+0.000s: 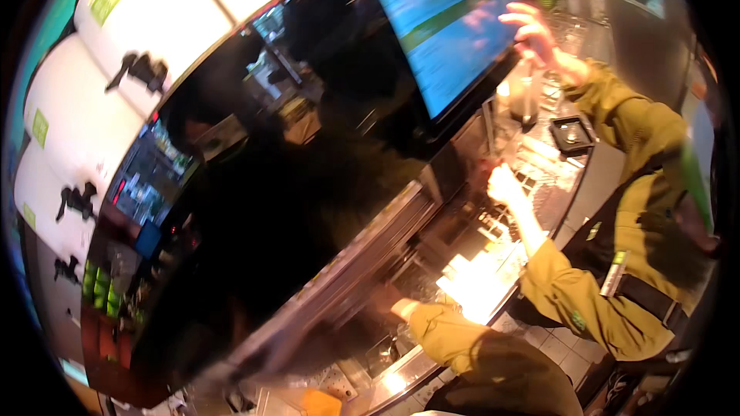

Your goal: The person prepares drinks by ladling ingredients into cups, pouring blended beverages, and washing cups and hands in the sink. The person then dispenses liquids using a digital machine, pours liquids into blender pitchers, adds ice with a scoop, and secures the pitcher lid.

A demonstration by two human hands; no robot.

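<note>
My right hand (394,299) reaches in from the lower right in a mustard-coloured sleeve. It is blurred, partly in shadow, and lies over the steel counter just below a long metal ledge (341,268). Whether its fingers hold anything cannot be made out. A metal basin (383,353) with shiny items sits close beside the forearm. My left hand is out of view. Ahead of me stretches a large black glossy panel (277,208) with dim reflections. A strongly overexposed patch (483,286) of the worktop hides what lies to the right of my hand.
A co-worker in a mustard shirt stands at right, one hand (532,37) raised at a lit screen (451,29), the other (510,185) low over the worktop. A black square tray (572,134) rests on the counter edge. White containers (63,81) with black fittings line the left.
</note>
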